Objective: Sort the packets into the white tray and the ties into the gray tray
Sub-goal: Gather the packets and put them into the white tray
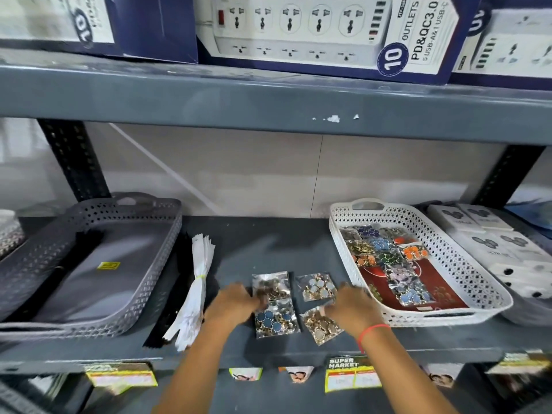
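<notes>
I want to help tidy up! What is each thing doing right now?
White tray: on the shelf, partly filled with packets.
Gray tray: holds black ties.
Four loose packets: lying on the shelf.
White ties: bundled, outside both trays.
Left hand: touching packets.
Right hand: touching packets.

We see a gray tray (143, 282) of matt plastic, its walls pierced in a lattice and its floor smooth with a dull sheen. The white tray (466, 264) is the same perforated plastic, slightly glossier. The packets (276, 319) are clear, shiny film, crinkled, over glinting gold-toned metal pieces with enamel-like coloured faces. The white ties (197, 282) look like smooth matt plastic. The shelf (268, 243) seems painted metal, dark and matt. Above us, the boxes (328, 34) are printed cardboard with a light gloss.
</notes>
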Demonstrator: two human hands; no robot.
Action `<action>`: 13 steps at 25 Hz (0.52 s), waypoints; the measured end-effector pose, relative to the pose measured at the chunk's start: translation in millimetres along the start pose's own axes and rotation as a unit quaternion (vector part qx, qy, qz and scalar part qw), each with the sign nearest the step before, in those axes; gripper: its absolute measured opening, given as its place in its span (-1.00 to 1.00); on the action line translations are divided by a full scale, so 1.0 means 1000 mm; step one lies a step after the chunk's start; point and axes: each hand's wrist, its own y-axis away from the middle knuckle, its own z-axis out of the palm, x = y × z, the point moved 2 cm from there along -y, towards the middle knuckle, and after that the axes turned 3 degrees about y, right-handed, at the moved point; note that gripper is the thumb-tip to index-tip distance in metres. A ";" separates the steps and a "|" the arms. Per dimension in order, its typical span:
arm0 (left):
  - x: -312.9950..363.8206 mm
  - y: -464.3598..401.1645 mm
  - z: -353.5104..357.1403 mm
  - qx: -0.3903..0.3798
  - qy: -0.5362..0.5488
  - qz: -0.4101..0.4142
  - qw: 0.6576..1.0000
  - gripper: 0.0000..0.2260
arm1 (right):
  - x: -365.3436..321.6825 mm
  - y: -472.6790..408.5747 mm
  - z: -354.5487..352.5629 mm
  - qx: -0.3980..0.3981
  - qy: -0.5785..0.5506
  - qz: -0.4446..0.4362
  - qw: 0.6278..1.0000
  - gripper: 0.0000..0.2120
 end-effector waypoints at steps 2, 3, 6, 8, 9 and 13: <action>-0.002 0.008 0.015 -0.052 0.001 -0.003 0.999 -0.66 | 0.003 0.009 0.003 -0.067 0.006 0.002 0.998 -0.83; 0.000 0.010 0.021 -0.055 0.006 -0.002 0.998 -0.70 | 0.004 0.008 0.004 -0.084 -0.011 0.010 0.996 -0.87; 0.004 0.008 0.034 -0.041 0.025 -0.022 0.999 -0.58 | 0.007 0.002 0.007 -0.097 -0.106 0.050 0.988 -0.57; 0.004 0.008 0.037 -0.038 0.044 -0.039 0.998 -0.59 | 0.008 0.000 0.010 -0.089 -0.156 0.061 0.982 -0.52; 0.004 0.007 0.037 -0.037 0.055 -0.047 0.997 -0.60 | 0.008 0.000 0.013 -0.089 -0.178 0.067 0.978 -0.58; 0.004 0.006 0.038 -0.043 0.102 -0.069 0.991 -0.54 | 0.007 0.002 0.016 -0.096 -0.221 0.077 0.968 -0.76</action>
